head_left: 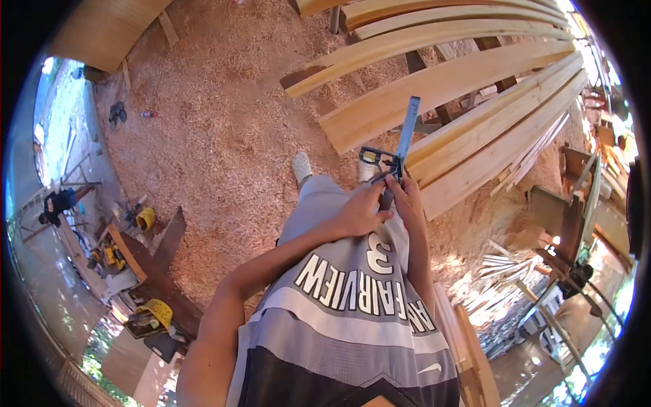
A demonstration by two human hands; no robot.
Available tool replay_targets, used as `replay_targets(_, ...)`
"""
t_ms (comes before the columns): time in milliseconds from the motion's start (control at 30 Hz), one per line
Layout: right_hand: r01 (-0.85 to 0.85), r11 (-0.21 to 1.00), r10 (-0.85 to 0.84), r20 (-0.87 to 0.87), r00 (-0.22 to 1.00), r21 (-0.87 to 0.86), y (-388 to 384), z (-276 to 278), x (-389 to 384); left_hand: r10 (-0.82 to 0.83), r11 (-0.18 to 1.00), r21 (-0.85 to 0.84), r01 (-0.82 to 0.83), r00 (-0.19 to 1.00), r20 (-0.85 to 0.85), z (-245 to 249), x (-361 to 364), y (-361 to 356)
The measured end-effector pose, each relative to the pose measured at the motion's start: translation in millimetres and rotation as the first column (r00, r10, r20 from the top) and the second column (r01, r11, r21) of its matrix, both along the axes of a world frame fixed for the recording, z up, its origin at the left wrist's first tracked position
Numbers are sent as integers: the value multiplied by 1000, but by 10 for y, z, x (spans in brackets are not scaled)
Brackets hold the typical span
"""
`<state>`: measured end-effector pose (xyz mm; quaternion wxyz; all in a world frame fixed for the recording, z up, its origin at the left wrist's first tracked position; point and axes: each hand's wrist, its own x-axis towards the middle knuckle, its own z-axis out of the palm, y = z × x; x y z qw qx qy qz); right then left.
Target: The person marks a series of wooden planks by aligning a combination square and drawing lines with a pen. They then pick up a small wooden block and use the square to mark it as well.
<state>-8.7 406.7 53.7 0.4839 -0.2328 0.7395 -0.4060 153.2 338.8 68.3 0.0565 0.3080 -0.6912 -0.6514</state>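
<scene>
A combination square (381,160) is held in front of my waist, its dark head with a yellowish vial turned to the left. The steel blade (409,129) points up and away, past the ends of some planks. My left hand (363,211) is closed around the lower part of the square, fingers bent near the blade. From the other side, my right hand (407,198) pinches it close to the head. The fingers partly cover the lower end of the blade.
Long planks (434,85) lie side by side on supports ahead and to the right. Wood shavings (230,102) cover the ground. At left are a bench with tools, a yellow hard hat (157,312) and another person (57,203). Scrap wood (508,264) lies at right.
</scene>
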Motion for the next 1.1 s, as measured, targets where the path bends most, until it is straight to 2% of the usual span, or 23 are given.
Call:
replay_targets(133, -216, 972, 223, -79, 972, 91, -72, -110, -344, 75, 992, 99, -76, 997, 11, -248, 67, -219)
replay_targets(200, -257, 962, 263, -68, 962, 92, -195, -58, -362, 423, 905, -88, -417, 904, 60, -276, 92, -254)
replay_targets(233, -313, 943, 333, -268, 904, 116, -279, -8, -320, 430, 901, -93, -424, 901, 61, -399, 118, -261)
replay_targets(267, -365, 919, 391, -456, 799, 149, -351, 5, -286, 559, 829, -27, -559, 825, 81, -596, 115, -248)
replay_targets(300, -372, 928, 312, -622, 719, 35, -357, -121, -225, 679, 727, 37, -685, 727, 104, -780, 95, -263)
replay_targets(333, -391, 920, 326, -622, 712, 34, -408, -169, -215, 694, 713, 36, -700, 713, 103, -872, 46, -271)
replay_targets(400, -431, 902, 406, -423, 810, 40, -465, -240, -246, 746, 631, 235, -739, 661, 76, -1044, -39, -155)
replay_targets(433, -435, 891, 454, -242, 858, 128, -528, -169, -305, 762, 609, 239, -756, 642, 87, -1108, -102, -76)
replay_targets(500, -472, 875, 483, -246, 840, 106, -553, -411, -390, 802, 595, 27, -803, 596, 30, -1248, -190, 4)
replay_targets(533, -483, 872, 486, -256, 835, 80, -564, -582, -440, 814, 579, 29, -815, 580, 33, -1299, -224, 7)
replay_targets(567, -494, 865, 499, -256, 828, 86, -567, -775, -474, 868, 489, 53, -871, 491, 73, -1340, -246, 21)
replay_targets(600, -503, 856, 518, -188, 835, 124, -576, -971, -517, 908, 396, 73, -915, 402, 114, -1371, -266, 31)
replay_targets(633, -515, 842, 534, -117, 837, 160, -632, -1025, -526, 913, 384, 79, -920, 391, 117, -1357, -278, 9)
replay_targets(700, -499, 849, 513, -49, 857, 171, -636, -1020, -528, 939, 343, -174, -923, 335, 72, -1329, -249, 52)
replay_targets(733, -472, 867, 477, 12, 879, 159, -700, -973, -497, 937, 349, -177, -920, 342, 66, -1308, -223, 24)
replay_targets(800, -451, 878, 461, -34, 887, 160, -673, -886, -583, 891, 430, -353, -831, 454, 16, -1232, -221, -42)
replay_targets(833, -435, 884, 452, -80, 888, 169, -649, -828, -606, 887, 433, -360, -827, 462, 6, -1219, -174, -121)
replay_targets(900, -378, 912, 393, -75, 917, 161, -569, -635, -630, 887, 364, -577, -731, 461, -23, -1208, -60, -322)
replay_targets(933, -325, 931, 339, -64, 939, 168, -534, -529, -631, 875, 375, -583, -720, 484, -35, -1319, -43, -479)
replay_targets(967, -298, 942, 311, -67, 948, 156, -520, -472, -636, 930, 362, -197, -911, 366, 13, -1454, -63, -706)
replay_targets(1000, -238, 968, 241, -25, 970, 81, -504, -440, -634, 952, 252, 216, -943, 282, 122, -1636, -77, -845)
replay_targets(1033, -165, 986, 165, 20, 986, 7, -486, -427, -612, 939, 295, 213, -931, 323, 113, -1818, -81, -891)
replay_targets(1100, -98, 995, 98, 27, 995, -15, -389, -634, -625, 861, 364, 546, -755, 497, 112, -2052, -183, -1033)
